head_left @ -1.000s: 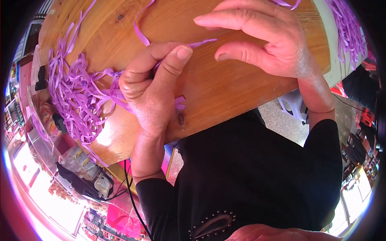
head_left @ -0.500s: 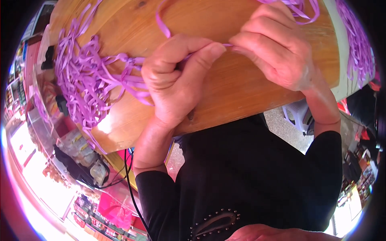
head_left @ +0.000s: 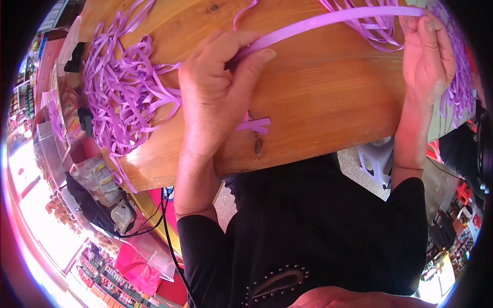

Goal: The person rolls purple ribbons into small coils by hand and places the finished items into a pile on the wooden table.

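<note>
Purple ribbon (head_left: 328, 21) held in a shallow arch above the wooden desk (head_left: 328, 102), between my two hands. My left hand (head_left: 213, 77) grasps it, the strip emerging between the thumb and the curled index finger; my right hand (head_left: 429, 56), near the desk's right edge, pinches the strip close to its end. A pair of short purple tails (head_left: 257, 124) shows beside my left wrist; whether they rest on the desk or hang just above it, I cannot tell. At left, a tangled purple heap (head_left: 120, 92) covers the corner of the desk, a few strands running behind my left hand and others reaching the edge. Looser purple loops (head_left: 370, 31) lie at the upper right, and a further purple bundle (head_left: 459, 95) lies beyond my right forearm. Containers, lower left: clear packets (head_left: 97, 177) with yellow marks, beside the desk, their contents too blurred to identify; a black article (head_left: 84, 203) just below them, possibly a bag, its inside hidden; a pink bag (head_left: 136, 267) lower down, contents likewise hidden; and, next to it, shelves (head_left: 105, 277) bearing rows of small coloured goods, too small to distinguish. A black cable (head_left: 169, 236) passes near my left sleeve.
</note>
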### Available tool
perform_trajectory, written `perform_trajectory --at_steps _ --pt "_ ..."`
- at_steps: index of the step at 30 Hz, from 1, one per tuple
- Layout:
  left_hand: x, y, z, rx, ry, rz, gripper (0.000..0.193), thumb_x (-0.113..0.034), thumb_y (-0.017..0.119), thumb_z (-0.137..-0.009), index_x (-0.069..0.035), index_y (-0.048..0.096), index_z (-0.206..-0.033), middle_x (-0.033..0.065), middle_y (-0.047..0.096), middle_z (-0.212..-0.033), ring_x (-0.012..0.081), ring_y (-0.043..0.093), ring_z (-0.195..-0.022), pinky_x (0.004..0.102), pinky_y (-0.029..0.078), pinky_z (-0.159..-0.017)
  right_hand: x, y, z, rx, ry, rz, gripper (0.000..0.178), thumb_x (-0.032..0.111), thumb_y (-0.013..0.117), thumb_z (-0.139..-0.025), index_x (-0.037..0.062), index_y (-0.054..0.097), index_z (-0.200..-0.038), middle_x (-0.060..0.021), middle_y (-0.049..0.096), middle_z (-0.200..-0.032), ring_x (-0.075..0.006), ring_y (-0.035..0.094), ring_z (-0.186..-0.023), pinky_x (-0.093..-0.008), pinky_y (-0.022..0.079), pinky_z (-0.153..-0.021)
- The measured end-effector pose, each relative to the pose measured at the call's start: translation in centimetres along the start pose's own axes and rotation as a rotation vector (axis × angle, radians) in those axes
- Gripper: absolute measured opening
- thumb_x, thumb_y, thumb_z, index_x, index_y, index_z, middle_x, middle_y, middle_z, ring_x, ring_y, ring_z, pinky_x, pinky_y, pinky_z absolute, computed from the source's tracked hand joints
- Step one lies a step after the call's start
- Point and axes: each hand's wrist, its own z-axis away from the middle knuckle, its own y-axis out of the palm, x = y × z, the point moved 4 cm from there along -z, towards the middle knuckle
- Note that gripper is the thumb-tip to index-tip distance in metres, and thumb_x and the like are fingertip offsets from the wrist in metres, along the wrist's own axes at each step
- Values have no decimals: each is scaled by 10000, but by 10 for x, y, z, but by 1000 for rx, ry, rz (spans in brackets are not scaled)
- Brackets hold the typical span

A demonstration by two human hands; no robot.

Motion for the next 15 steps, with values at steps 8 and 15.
perform_trajectory --at_steps 8,15 --pt "-3 -15 7 -37 -234 430 96 6 676 -801 18 663 -896 -15 587 -739 45 512 -682 185 410 -613 26 34 -12 -89 -57 473 227 42 574 -859 -36 591 -1072 -111 595 -1010 -195 561 -920 -296 431 -817" --pt "-15 -8 19 -12 -179 451 157 -29 638 -841 11 655 -992 27 657 -872 46 533 -738 177 411 -641 47 114 -7 232 -280 802 304 92 642 -796 -29 603 -1073 -101 603 -987 -202 562 -887 -292 437 -782"
